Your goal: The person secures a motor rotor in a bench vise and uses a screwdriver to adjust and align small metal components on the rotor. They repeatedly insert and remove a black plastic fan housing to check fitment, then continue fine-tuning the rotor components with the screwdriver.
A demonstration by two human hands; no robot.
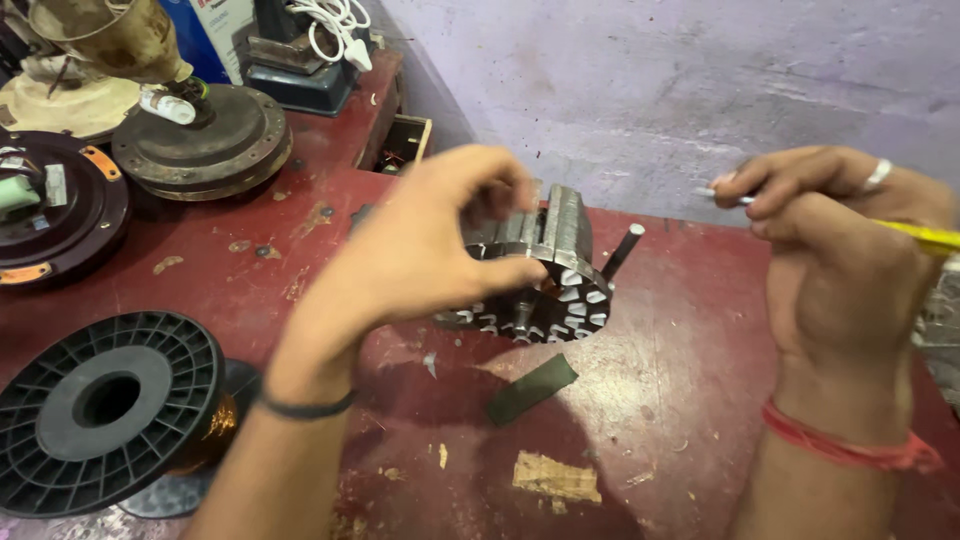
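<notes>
Workbench of worn red-painted wood [690, 330] carries everything: one black plastic spool of copper wire [108, 408] at its near left corner, two round dark metal motor housings [202, 143] along the far left edge, one dark green strip [532, 388] lying flat near the middle. One grey laminated steel stator core [555, 275], slotted around its rim with pale liners, stands on edge at the bench's centre; a black shaft [622, 250] pokes out behind it. Left hand [420, 245] pinches its top, hiding part of it. Right hand [850, 240], over the bench's right side, closes on a yellow-handled tool [925, 236].
</notes>
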